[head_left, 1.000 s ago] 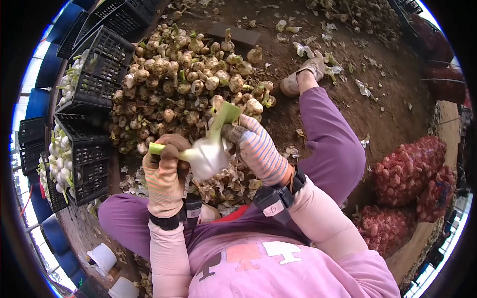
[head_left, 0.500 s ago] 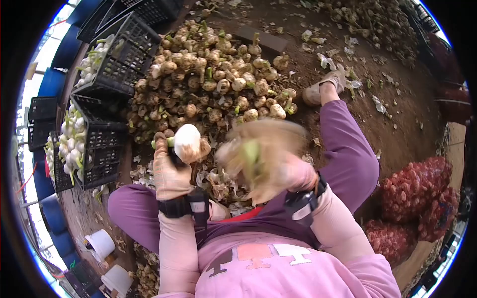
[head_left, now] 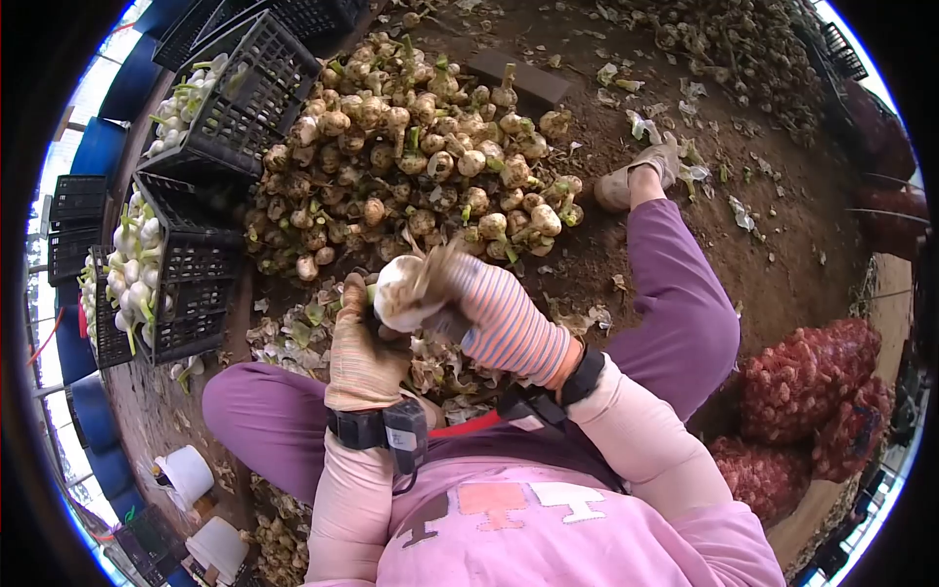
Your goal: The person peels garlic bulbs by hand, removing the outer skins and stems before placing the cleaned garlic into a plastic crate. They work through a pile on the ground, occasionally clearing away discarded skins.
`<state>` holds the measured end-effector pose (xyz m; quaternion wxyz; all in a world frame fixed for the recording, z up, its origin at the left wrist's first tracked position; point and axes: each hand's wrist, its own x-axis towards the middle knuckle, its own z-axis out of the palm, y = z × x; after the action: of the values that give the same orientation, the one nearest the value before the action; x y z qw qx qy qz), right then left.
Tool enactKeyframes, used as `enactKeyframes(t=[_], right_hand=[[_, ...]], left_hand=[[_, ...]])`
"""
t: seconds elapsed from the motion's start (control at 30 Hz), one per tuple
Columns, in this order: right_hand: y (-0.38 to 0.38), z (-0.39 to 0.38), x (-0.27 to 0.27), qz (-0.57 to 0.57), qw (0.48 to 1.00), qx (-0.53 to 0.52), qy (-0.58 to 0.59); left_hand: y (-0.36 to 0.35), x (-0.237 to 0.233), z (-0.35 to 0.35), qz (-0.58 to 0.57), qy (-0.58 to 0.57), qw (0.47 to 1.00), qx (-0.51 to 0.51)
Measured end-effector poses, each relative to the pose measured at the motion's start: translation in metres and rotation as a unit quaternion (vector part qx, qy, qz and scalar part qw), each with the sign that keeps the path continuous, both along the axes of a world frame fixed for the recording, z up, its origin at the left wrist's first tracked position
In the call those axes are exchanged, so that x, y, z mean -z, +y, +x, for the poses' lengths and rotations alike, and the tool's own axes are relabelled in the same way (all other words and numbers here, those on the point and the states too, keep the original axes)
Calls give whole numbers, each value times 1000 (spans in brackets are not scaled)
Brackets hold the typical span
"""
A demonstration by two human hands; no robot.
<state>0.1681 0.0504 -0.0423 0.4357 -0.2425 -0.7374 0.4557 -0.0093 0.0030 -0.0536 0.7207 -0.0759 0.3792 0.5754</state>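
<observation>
My gloved left hand (head_left: 362, 347) is closed around the short green stem of a garlic bulb (head_left: 396, 292), and its white, partly peeled side faces up. Against the bulb's right side is my right hand (head_left: 504, 313) in a striped glove, its fingertips soiled and slightly blurred. Those fingers are closed on the brownish outer skin (head_left: 430, 279) of the bulb. Ahead of both hands lies a heap of unpeeled garlic bulbs (head_left: 391, 147) with soil on them. Loose peelings (head_left: 460, 372) cover the ground below my hands.
Black crates (head_left: 201, 289) holding white garlic stand at the left, one tilted crate (head_left: 245, 93) behind. Red net sacks (head_left: 807, 377) lie at the right. White buckets (head_left: 186, 474) sit at lower left. A wooden board (head_left: 518, 78) lies beyond the heap. More garlic (head_left: 729, 49) is at far right.
My right hand has swung left and in from a blurred position, onto the bulb. The bulb and my left hand have shifted slightly right and down.
</observation>
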Motion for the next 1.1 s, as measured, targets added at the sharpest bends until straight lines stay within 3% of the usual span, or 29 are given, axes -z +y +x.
enactKeyframes(t=[0.03, 0.07, 0.13, 0.2, 0.3, 0.33, 0.37, 0.4, 0.47, 0.5, 0.53, 0.63, 0.67, 0.73, 0.77, 0.8, 0.83, 0.87, 0.93, 1.0, 1.03, 1.1], right_hand=[[-9, -5, 2, -252, 959, 7, 132], [-7, 5, -2, -433, 886, -29, 162], [-2, 10, -3, -541, 789, -85, 278], [-5, 3, 0, -512, 784, -71, 342], [-8, -3, -9, -336, 931, -42, 139], [-10, -2, -5, -358, 926, 0, 122], [-4, 7, -2, -366, 930, 16, 22], [-8, 7, 7, -463, 833, -80, 292], [-4, 4, -5, -508, 819, -44, 263], [-9, 6, -12, -528, 796, -65, 289], [-11, 10, -22, -548, 772, -82, 311], [-9, 18, -26, -552, 810, -152, 124], [-11, 11, -24, -499, 857, -126, 29], [-19, 3, 13, -240, 958, -84, -129], [-25, 3, 17, -123, 966, -57, -222], [-28, 2, 23, -84, 946, -64, -308], [-30, 3, 25, -77, 937, -82, -332], [-30, 3, 27, -70, 926, -101, -357], [-28, 3, 22, -76, 919, -112, -369], [-27, 2, 13, -85, 912, -125, -382], [-25, 1, 8, -99, 888, -182, -410], [-27, 6, 4, -138, 858, -243, -432]], left_hand=[[2, -5, 5, 0, -1, 1000, 0], [6, -13, 13, -21, 25, 999, -25], [6, -15, 16, -41, 50, 997, -52], [5, -5, 12, -27, 61, 995, -77], [3, -16, 31, 16, 155, 983, -100], [1, -23, 35, 28, 229, 968, -104], [-9, 1, 23, 77, 301, 948, -59], [-17, 26, 8, 121, 372, 920, -13], [-9, 10, 10, 150, 510, 847, 20], [-4, -1, 13, 53, 466, 883, 4], [3, -18, 9, 25, 326, 942, -72], [21, -5, -35, -26, 209, 942, -263], [23, -3, -56, -9, 196, 931, -309], [22, -14, -110, 24, 183, 934, -305], [26, -27, -135, 21, 200, 924, -326], [29, -29, -178, 58, 198, 923, -326], [32, -35, -215, 92, 254, 886, -377], [39, -57, -243, 64, 181, 862, -469], [33, -34, -387, 143, 406, 822, -372], [32, -49, -436, 116, 404, 829, -368], [41, -52, -448, 92, 398, 839, -361], [83, -26, -431, 36, 368, 871, -323]])
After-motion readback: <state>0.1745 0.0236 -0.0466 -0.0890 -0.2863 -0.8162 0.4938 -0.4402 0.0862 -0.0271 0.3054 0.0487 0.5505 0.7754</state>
